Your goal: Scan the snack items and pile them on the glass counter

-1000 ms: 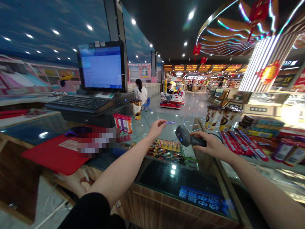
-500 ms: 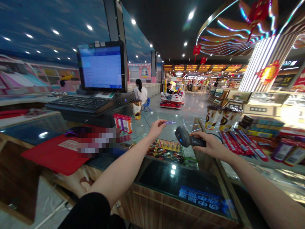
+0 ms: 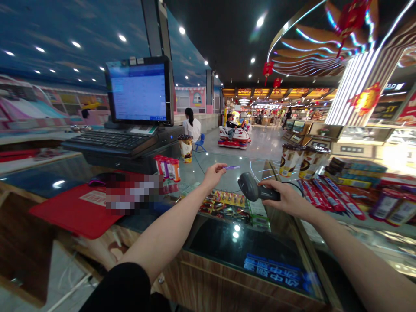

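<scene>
Stretched out over the glass counter, my left hand pinches one end of a thin purple-and-white packet, seen nearly edge-on; I cannot make out what it contains. My right hand is wrapped round the handle of a dark grey barcode scanner. The scanner's head is turned left, a short gap below and right of the packet. Beneath both hands, cards of small packaged goods show at the glass.
A monitor and keyboard stand at left, behind a red mat. Small coloured tubes and a cup are beside them. Cups, red snack packets and stacked boxes fill the right.
Both hands keep almost the same place and grip. A small blue light on the scanner's head has gone out of sight, and the scanner has shifted very slightly.
</scene>
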The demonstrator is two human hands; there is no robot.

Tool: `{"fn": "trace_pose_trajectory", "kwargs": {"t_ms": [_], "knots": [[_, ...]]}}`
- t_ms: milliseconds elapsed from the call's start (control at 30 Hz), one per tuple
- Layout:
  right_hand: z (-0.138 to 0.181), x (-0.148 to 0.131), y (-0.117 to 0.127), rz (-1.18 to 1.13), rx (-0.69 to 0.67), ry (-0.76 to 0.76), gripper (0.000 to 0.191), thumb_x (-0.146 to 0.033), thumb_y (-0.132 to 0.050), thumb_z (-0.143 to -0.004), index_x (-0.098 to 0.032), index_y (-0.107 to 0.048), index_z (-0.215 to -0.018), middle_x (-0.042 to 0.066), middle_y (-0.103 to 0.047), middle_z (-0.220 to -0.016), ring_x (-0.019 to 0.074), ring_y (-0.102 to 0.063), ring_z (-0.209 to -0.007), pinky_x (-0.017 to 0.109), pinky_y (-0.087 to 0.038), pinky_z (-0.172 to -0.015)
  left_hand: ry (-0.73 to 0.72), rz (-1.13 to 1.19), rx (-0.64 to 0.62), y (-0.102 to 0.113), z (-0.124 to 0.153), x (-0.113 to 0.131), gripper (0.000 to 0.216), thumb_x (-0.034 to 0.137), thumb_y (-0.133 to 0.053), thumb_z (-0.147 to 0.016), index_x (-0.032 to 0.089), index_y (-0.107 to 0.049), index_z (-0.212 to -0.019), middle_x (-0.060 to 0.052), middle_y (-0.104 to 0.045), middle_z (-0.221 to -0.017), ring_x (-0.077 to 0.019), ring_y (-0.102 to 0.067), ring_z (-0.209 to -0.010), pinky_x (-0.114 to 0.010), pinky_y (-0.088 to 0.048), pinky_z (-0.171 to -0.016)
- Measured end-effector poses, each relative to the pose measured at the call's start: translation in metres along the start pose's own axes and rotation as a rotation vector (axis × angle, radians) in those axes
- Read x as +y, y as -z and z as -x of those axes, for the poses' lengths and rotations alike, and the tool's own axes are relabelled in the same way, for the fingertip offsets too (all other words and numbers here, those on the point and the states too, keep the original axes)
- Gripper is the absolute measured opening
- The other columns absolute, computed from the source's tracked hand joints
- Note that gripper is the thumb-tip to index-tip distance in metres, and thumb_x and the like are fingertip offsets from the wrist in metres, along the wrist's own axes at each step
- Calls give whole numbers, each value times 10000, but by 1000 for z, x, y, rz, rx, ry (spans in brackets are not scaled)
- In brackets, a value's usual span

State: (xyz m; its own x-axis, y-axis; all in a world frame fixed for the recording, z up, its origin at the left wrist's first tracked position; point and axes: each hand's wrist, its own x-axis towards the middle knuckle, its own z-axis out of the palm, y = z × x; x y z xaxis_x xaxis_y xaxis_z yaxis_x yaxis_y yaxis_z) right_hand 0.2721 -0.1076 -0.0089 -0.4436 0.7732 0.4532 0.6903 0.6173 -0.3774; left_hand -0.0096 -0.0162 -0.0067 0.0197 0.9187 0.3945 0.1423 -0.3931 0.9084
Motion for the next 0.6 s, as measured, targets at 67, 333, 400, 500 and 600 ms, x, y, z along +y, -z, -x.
{"fn": "trace_pose_trajectory", "kwargs": {"t_ms": [67, 333, 400, 500, 600], "knots": [[0, 1, -1, 3, -14, -2, 491, -354, -703, -783, -264, -579, -1249, 64, -696, -1136, 261, -656, -1032, 413, -488, -887, -3, 1, -2, 0, 1, 1, 208, 166, -649, -774, 168, -721, -970, -45, -724, -869, -147, -631, -827, -304, -492, -864], [1, 9, -5, 47, -67, -4, 504, -356, -728, -763, -270, -605, -1244, 65, -702, -1107, 260, -653, -1013, 401, -499, -861, 3, 14, 7, 0, 1, 0, 205, 180, -660, -767, 173, -725, -961, -37, -722, -853, -145, -633, -824, -300, -495, -861], [1, 11, -6, 49, -71, -8, 501, -356, -726, -766, -265, -607, -1244, 65, -702, -1107, 256, -654, -1007, 399, -501, -859, 4, 15, 5, 0, 0, 0, 207, 190, -665, -769, 171, -725, -966, -39, -720, -853, -144, -633, -822, -299, -494, -858], [1, 12, -6, 45, -85, -14, 491, -370, -719, -775, -255, -608, -1239, 68, -700, -1122, 255, -652, -1017, 397, -502, -864, 0, 12, 0, 0, 0, 0, 210, 188, -659, -774, 167, -722, -973, -44, -720, -863, -144, -631, -822, -298, -489, -856], [2, 11, -5, 32, -93, -20, 501, -406, -718, -782, -252, -607, -1245, 70, -699, -1121, 256, -652, -1023, 401, -506, -876, 0, 6, -2, 0, 0, -1, 210, 178, -642, -781, 165, -717, -976, -48, -718, -878, -142, -629, -821, -301, -480, -861]]}}
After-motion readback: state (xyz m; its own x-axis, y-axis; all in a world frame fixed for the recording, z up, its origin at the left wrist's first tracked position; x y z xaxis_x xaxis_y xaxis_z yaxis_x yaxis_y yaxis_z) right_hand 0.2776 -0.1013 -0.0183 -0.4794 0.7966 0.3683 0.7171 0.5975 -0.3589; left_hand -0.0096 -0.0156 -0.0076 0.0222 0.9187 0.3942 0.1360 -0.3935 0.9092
